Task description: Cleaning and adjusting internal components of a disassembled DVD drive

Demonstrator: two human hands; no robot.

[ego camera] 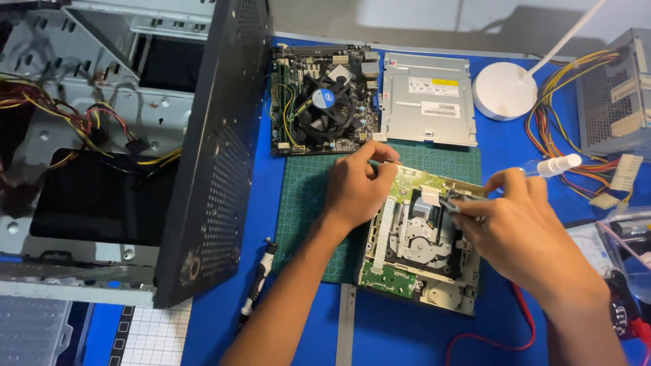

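The opened drive point(419, 238) is lying on the green mat point(305, 196), on the blue table point(407, 339), just in front of the motherboard point(324, 98) and the metal cover point(427, 98). The left hand point(354, 186) is gripping the drive's far left corner — fingers curled over the edge. The right hand point(525, 227) is pinching a small dark tool point(449, 202), its tip touching the drive near the white ribbon cable point(430, 195). A screwdriver point(258, 285) is lying beside the mat — near the open case point(135, 149). A white lamp base point(505, 91) is standing further back.
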